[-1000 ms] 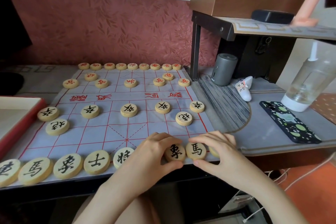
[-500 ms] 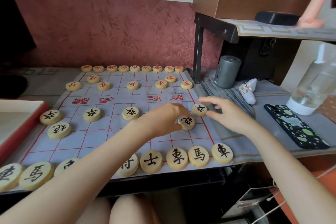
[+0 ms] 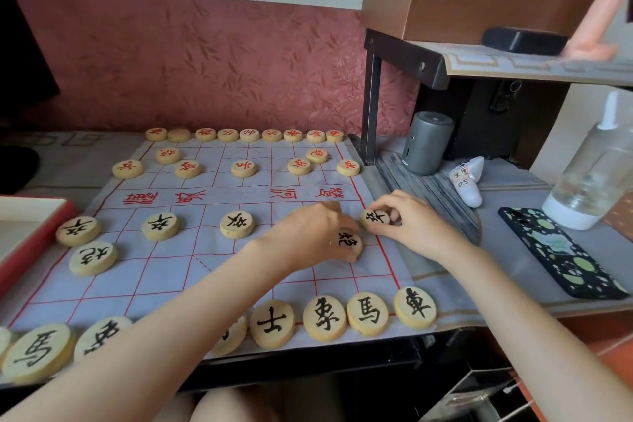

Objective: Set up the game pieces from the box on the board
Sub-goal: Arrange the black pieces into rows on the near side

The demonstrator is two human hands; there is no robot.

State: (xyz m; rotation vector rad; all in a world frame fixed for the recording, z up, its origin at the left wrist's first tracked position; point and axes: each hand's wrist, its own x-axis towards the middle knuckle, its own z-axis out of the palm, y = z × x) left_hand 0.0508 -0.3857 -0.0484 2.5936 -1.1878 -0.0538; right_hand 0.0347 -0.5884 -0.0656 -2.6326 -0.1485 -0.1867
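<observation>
**Both grips at the board's right side, black half**

- Red-rimmed box (image 3: 36, 238) is seen far left on the surface, just beside the board (image 3: 171, 279).
- The board is a cloth sheet with a red grid, laid flat. Red-marked discs (image 3: 250, 135) are lined along its far edge, with more set in the two rows in front of them.
- Black-marked discs are on the near half. Three pawn discs (image 3: 237, 224) are spaced along one line, with one cannon disc at the left below them. The near-row discs (image 3: 323, 318) are partly hidden by the left forearm.
- Left grip (image 3: 317, 233) is held over the right part of the board, fingers curled downward. The fingertips touch the right cannon disc (image 3: 350, 243). Whether that disc is clamped cannot be told.
- Right grip (image 3: 412, 228) is clamped on the edge pawn disc (image 3: 375, 217), which is pinched between thumb and fingers at the board's right border line.
- To the right, off the board, a grey cylinder (image 3: 428, 144) and a small white labelled item (image 3: 469, 183) are placed under a shelf (image 3: 513, 60).
- A phone in a dotted case (image 3: 561, 252) and a clear spray bottle (image 3: 589, 178) are seen far right.
</observation>
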